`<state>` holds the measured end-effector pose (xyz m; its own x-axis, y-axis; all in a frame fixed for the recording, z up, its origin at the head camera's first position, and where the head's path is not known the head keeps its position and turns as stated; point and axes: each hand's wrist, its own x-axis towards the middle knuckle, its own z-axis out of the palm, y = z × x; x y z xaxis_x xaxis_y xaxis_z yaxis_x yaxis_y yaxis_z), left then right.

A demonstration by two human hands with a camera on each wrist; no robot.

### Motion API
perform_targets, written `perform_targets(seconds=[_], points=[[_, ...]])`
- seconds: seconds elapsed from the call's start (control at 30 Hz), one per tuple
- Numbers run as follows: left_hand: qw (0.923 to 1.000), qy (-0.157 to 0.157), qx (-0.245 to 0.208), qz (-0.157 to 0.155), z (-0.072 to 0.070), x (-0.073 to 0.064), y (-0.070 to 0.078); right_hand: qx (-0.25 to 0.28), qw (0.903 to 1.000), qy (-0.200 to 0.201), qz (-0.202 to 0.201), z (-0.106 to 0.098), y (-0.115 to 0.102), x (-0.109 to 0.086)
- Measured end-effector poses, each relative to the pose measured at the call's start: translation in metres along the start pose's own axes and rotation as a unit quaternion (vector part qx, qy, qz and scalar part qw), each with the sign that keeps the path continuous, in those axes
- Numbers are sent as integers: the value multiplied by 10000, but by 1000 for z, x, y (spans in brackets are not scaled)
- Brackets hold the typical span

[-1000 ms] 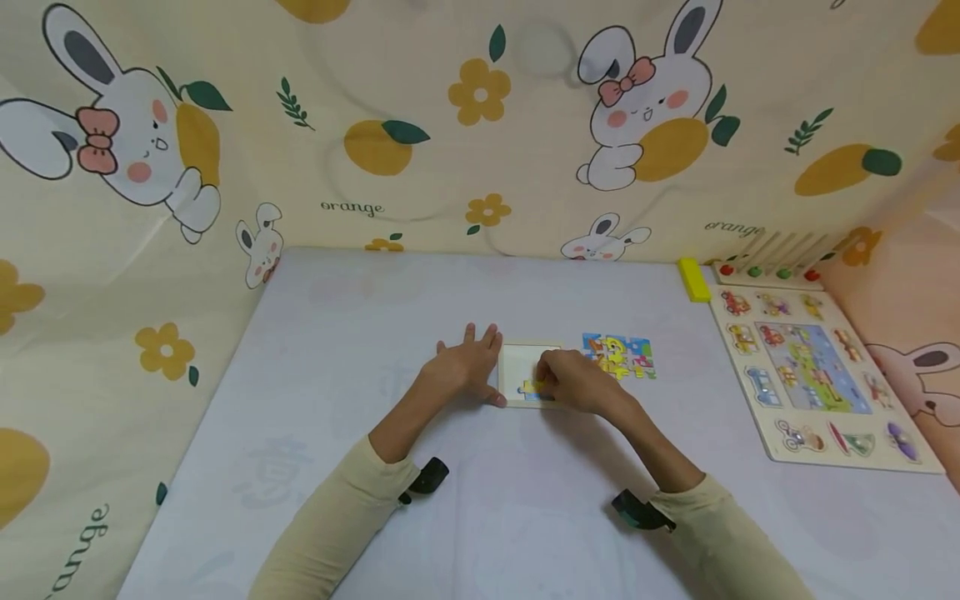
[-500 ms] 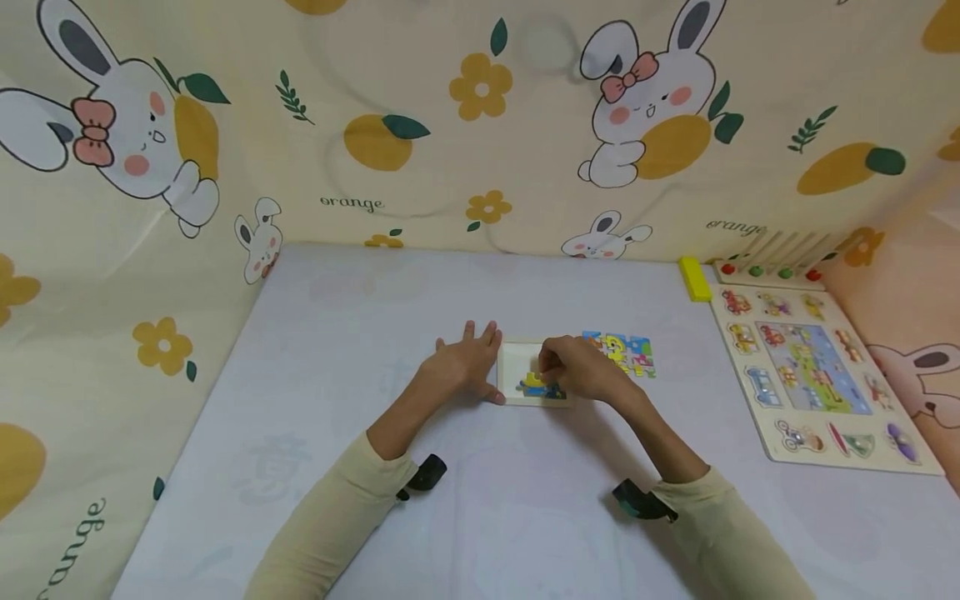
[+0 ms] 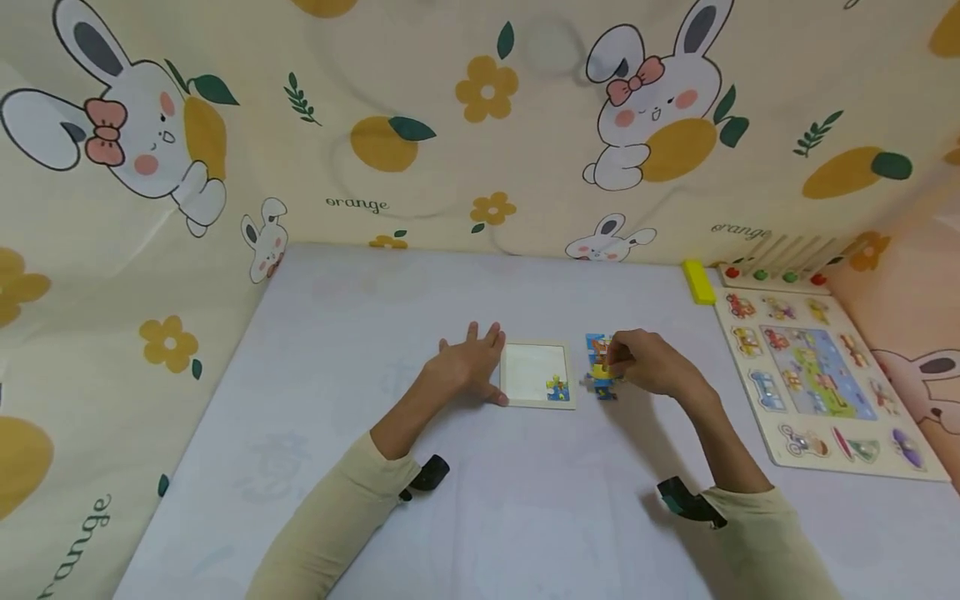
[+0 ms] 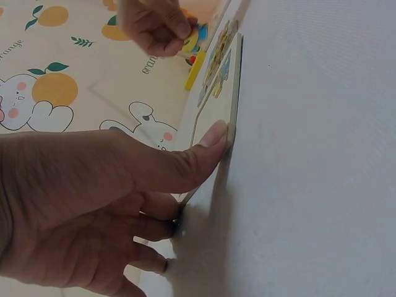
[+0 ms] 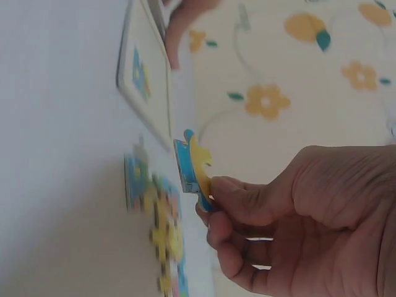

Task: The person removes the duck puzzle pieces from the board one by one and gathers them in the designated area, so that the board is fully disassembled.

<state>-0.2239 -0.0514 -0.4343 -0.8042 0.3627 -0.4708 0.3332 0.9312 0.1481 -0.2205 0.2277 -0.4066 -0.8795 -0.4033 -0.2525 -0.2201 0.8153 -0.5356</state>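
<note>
My left hand point(image 3: 468, 367) rests at the left edge of a small white puzzle tray point(image 3: 525, 371), its fingers spread and straight. In the left wrist view the thumb point(image 4: 213, 136) touches the tray's near rim. One blue-and-yellow jigsaw piece point(image 3: 557, 388) lies in the tray's near right corner. To the right of the tray, my right hand point(image 3: 654, 362) pinches another blue-and-yellow jigsaw piece point(image 5: 197, 164) between thumb and fingers, raised above the table. Below it lies a cluster of colourful jigsaw pieces point(image 5: 162, 229), partly hidden by the hand in the head view.
A large wooden picture board point(image 3: 757, 425) lies at the right, with a yellow block point(image 3: 699, 282) near its far corner. Behind the board is a strip with upright pegs and red and green knobs point(image 3: 790, 277). Patterned cloth walls point(image 3: 420, 200) bound the white table point(image 3: 375, 333).
My right hand has moved right, from over the tray to above the cluster, carrying a blue-and-yellow jigsaw piece out. One piece stays in the tray's corner. The left hand keeps its place.
</note>
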Motion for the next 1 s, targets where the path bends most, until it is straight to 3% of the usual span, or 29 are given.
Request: perform_targets(seconds=[0.2, 0.43, 1.0], points=[[10000, 3, -22, -56, 0, 2, 0, -29, 9996, -216, 187, -11, 27, -11], [10000, -38, -1, -42, 1, 3, 1, 48, 9990, -335, 288, -8, 43, -15], [10000, -74, -52, -24, -1, 0, 1, -113, 9994, -122, 291, -9, 37, -18]])
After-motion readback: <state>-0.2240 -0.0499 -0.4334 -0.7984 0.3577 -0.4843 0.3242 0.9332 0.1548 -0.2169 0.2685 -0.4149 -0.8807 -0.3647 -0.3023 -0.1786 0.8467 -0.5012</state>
